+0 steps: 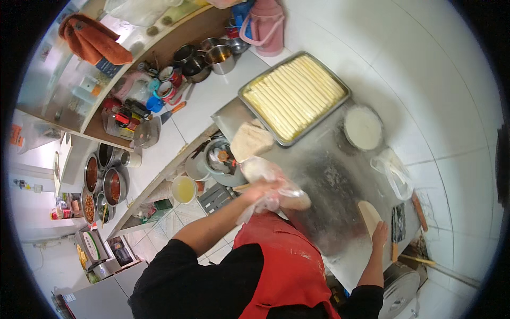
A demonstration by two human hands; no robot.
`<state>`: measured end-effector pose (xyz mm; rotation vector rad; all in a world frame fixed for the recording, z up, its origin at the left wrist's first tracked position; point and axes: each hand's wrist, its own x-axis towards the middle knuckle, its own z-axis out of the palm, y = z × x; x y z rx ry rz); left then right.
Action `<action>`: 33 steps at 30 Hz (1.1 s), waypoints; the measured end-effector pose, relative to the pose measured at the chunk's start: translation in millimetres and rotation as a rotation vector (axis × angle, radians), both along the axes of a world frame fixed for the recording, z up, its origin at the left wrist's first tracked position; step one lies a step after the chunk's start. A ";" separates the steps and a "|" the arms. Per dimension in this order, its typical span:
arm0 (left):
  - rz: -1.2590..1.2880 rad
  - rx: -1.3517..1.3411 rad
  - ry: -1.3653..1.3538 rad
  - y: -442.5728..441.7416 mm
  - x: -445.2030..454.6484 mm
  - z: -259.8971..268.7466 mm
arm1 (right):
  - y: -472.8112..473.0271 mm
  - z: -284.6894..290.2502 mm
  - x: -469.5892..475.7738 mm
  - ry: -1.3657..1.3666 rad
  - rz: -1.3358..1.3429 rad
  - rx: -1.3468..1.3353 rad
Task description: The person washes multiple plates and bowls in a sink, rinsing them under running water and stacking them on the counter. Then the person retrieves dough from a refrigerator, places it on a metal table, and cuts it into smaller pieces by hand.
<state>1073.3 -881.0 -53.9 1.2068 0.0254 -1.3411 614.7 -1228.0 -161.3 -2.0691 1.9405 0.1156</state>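
Note:
My left hand [263, 189] is closed on a clear plastic bag [293, 189], which hangs over the near left edge of a metal worktop [314, 139]. Something pale, perhaps dough, shows in and below the bag. My right hand [380, 234] grips the near end of a flat, pale, rounded piece [369, 215]; whether it is dough or wood I cannot tell. Dusty flour [334, 191] covers the worktop between my hands. At the back, a metal tray [287, 142] holds long strips of pale dough [295, 97] side by side. A beige, cloth-like piece [251, 141] lies left of the tray.
Right of the tray stands a round container of white contents [362, 127], near a white plastic bag [392, 171]. A cleaver-like blade [398, 223] lies at the right edge. Pots [221, 60], a spatula [173, 112] and sauce bowls [114, 185] line the left counter.

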 end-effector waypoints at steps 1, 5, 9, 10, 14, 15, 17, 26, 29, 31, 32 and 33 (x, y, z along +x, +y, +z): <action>0.060 0.070 -0.069 17.0 28.1 -19.7 | 1.0 1.8 11.4 0.075 -0.013 0.024; 0.349 0.124 -0.125 53.3 131.3 46.7 | 8.7 4.4 18.4 0.183 -0.046 0.022; 0.616 -0.151 -0.065 93.1 247.9 5.7 | 0.9 -7.2 3.9 0.117 -0.011 0.009; 0.708 -0.206 -0.037 87.9 272.4 0.5 | -4.4 -15.1 -10.9 0.175 0.033 -0.001; 0.691 -0.338 -0.031 130.9 372.6 -52.0 | -8.0 -18.6 -1.6 0.176 0.027 0.062; 0.756 -0.207 -0.026 141.2 382.4 -64.9 | -2.1 -7.6 10.9 0.122 -0.033 0.098; 0.780 0.130 -0.211 154.6 382.5 -100.7 | -21.3 -31.8 -20.6 0.122 0.196 0.048; 0.428 0.537 -1.818 -0.7 180.9 -51.1 | 1.9 -63.6 -104.4 0.072 0.187 -0.168; -0.023 0.227 -1.631 -39.2 77.6 -51.6 | 38.5 -21.4 -9.8 0.186 0.364 -0.294; -0.307 -0.015 -1.550 -95.2 -5.6 -71.2 | 58.9 6.5 -2.4 -0.025 0.197 -0.234; -0.526 -0.137 -1.583 -126.3 -50.1 -71.9 | 74.0 7.4 -9.2 0.016 0.218 -0.304; -0.740 -0.256 -1.614 -154.8 -93.0 -69.5 | 87.9 6.4 -13.7 0.052 0.245 -0.370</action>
